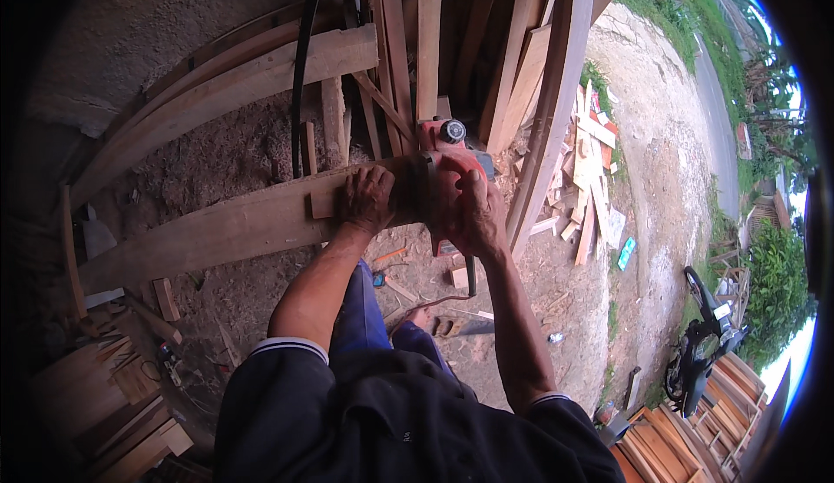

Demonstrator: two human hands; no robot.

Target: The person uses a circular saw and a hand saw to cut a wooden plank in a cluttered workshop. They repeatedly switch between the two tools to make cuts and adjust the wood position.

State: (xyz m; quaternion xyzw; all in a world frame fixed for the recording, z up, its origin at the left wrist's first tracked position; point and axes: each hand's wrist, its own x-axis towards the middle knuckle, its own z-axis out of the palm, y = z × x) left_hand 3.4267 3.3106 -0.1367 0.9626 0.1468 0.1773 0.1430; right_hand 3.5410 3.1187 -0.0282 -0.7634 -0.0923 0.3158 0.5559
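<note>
My right hand [483, 218] is wrapped round the handle of a red electric planer [445, 189] with a black knob at its far end. The planer sits at the right end of a long, wide plank [217, 227] that runs off to the left. With fingers bent, my left hand [371, 198] presses on a short wooden board [325, 204] lying on that plank, just left of the planer. The planer partly hides the board's right end. A cord [472, 276] hangs from the planer's near side.
Upright timbers [429, 40] lean beyond the plank, and a tall beam [556, 109] rises close to the planer's right. A handsaw [469, 327] lies on the shaving-strewn ground by my foot. Offcuts [591, 166] are heaped to the right, and a motorcycle [697, 348] stands farther out.
</note>
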